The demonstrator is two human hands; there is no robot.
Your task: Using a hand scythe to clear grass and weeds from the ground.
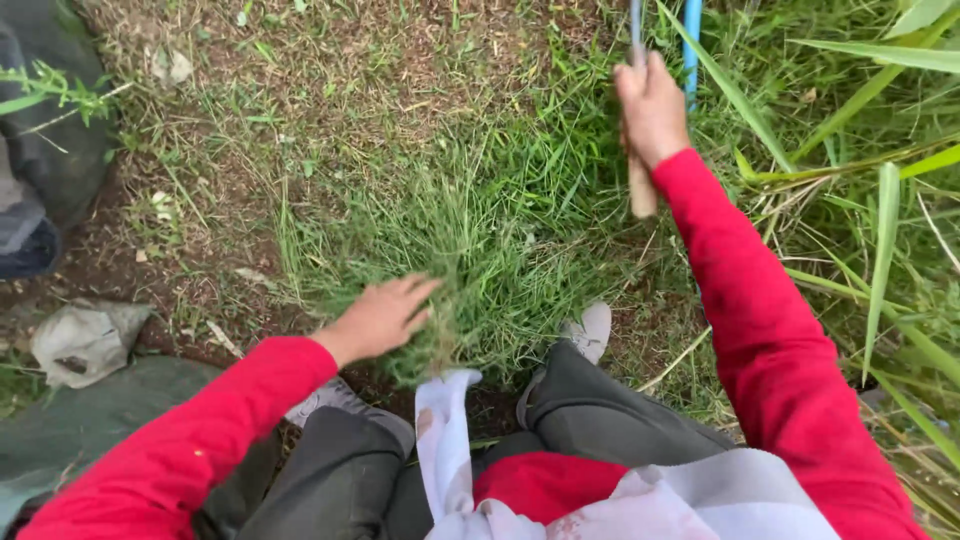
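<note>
My left hand reaches into a thick tuft of green grass in front of my feet, fingers curled into the blades. My right hand is raised at the upper right, shut on the pale wooden handle of a tool; its metal part runs up out of the picture, so I cannot see the blade. Both arms wear red sleeves. My grey shoes stand at the base of the tuft.
Bare brown soil with sparse grass lies to the upper left. A dark sack sits at the left edge, a crumpled grey bag below it. Tall broad-leaved grass fills the right. A blue pole stands beside my right hand.
</note>
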